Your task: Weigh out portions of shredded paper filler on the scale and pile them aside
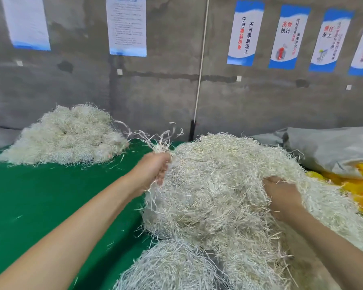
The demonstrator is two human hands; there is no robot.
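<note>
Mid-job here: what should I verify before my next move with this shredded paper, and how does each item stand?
1. Left hand grips a tuft of white shredded paper: ok.
2. Right hand hold in the large heap of white shredded paper, fingers buried: cannot tell.
3. Scale in view: not ok, none visible.
4. Green table cover bare beside the heap: ok.
5. Smaller shredded-paper pile at far left, apart from the heap: ok.

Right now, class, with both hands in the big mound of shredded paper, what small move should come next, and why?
Probably lift both hands together to pull a clump free. The left hand grips strands at the upper left of the mound, the right hand digs into its right side, and no portion is separated yet.
</note>
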